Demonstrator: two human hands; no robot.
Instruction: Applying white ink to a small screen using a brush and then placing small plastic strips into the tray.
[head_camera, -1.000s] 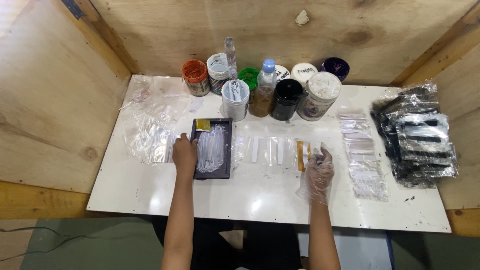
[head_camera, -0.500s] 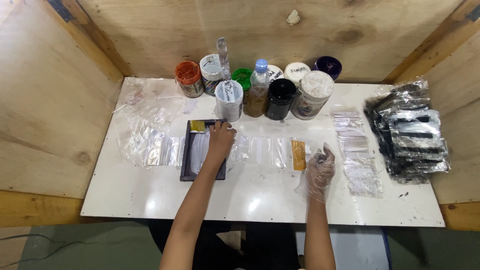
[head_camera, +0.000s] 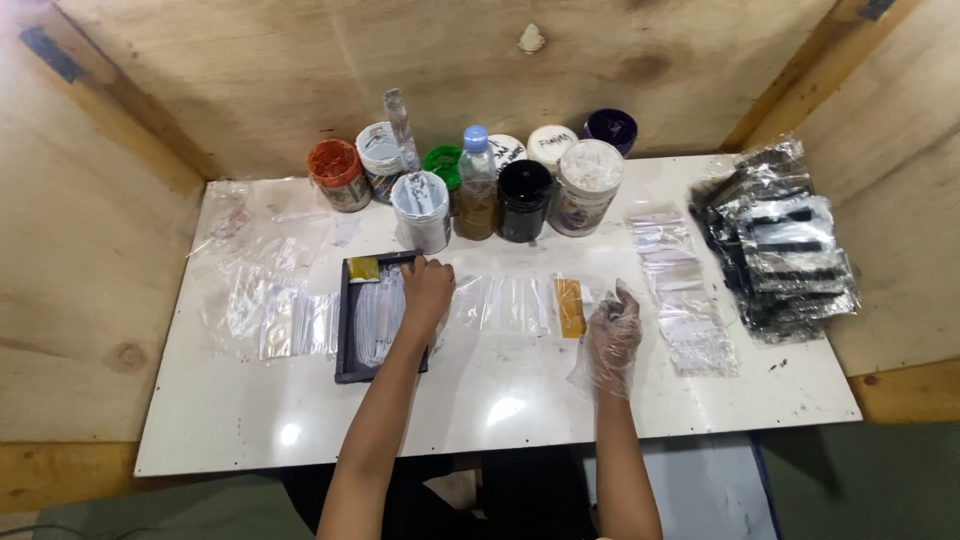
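Hands first: I see the left hand (head_camera: 428, 290), bare, fingers curled down onto the right rim of the dark tray (head_camera: 347, 330), touching the clear pouches (head_camera: 378, 318) stacked inside; can't tell if it's actually pinching one. Right hand (head_camera: 612, 335) wears a loose clear plastic glove, lies flat and relaxed on the table (head_camera: 300, 420), gripping nothing, just beside a yellow-filled pouch (head_camera: 570, 306). Between both hands, a row of empty clear pouches (head_camera: 505, 302). Tray sits left of the table's centre w/ a small yellow packet (head_camera: 362, 268) at its far end. More clear bags (head_camera: 275, 315) near the left edge. Jars and a bottle (head_camera: 476, 185) crowd the far edge. Zip bags (head_camera: 680, 290) right of the gloved hand; black-and-silver packs (head_camera: 785, 250) piled at the right edge.
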